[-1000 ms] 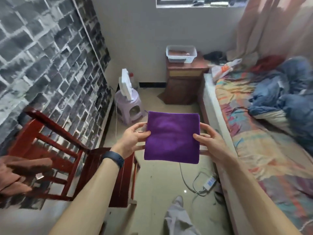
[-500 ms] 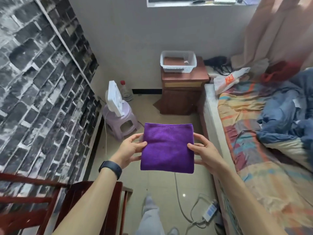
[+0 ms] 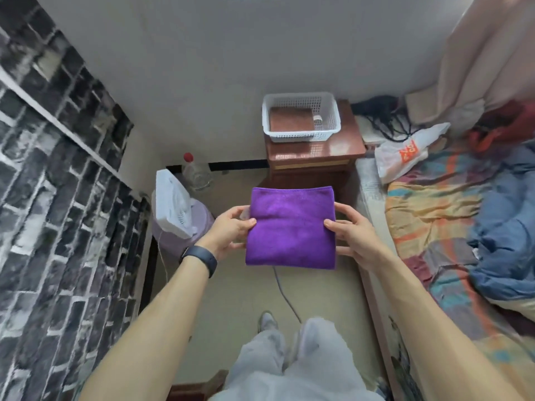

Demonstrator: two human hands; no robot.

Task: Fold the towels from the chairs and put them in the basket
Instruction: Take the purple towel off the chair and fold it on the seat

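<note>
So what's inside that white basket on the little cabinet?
A folded brown towel lies flat in the white basket, with a small whitish object beside it. Anything beneath the towel is covered.

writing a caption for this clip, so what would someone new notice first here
The folded purple towel stands out, held flat in mid-air at the centre, with the left hand and right hand gripping its side edges. Beyond it a white mesh basket stands on a wooden nightstand by the far wall, a folded brown towel inside. A bed with a rumpled blue blanket runs along the right.
</note>
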